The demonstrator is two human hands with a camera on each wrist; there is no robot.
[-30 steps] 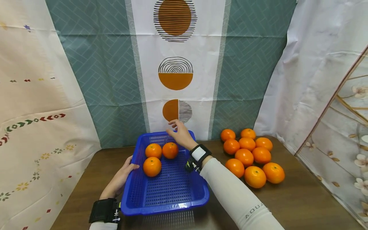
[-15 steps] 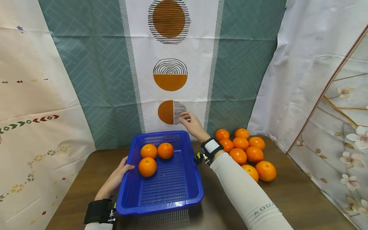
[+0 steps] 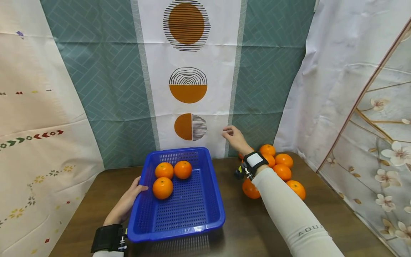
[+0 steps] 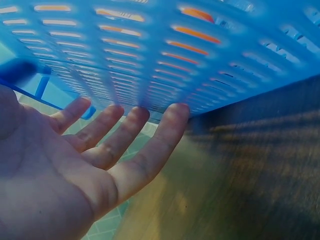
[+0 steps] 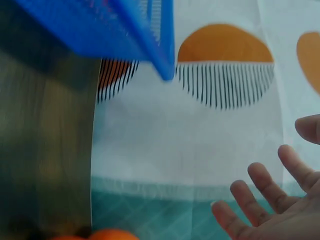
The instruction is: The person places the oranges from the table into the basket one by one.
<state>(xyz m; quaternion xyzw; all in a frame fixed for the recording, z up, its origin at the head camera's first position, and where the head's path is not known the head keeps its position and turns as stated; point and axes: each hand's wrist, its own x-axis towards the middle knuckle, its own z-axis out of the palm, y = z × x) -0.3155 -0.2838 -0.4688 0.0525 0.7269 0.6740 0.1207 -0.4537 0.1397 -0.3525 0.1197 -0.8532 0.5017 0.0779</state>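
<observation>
Toward the left of the table (image 3: 337, 228), its far end close to the back edge, stands a blue basket (image 3: 181, 214); its long axis runs roughly from the front edge to the back, and its near left corner lies closer to the person than its near right one. The left hand (image 3: 131, 197) grips the basket's left side, thumb over the rim, the other fingers against the slotted outer wall. In the basket's back left part sit three oranges (image 3: 183, 170), two side by side and one in front of the left of these. The right hand (image 3: 235, 138), fingers loosely spread, hangs in the air between the basket and the loose oranges (image 3: 282, 172) grouped toward the table's back right corner, some of them hidden by the right forearm (image 3: 289, 210)
</observation>
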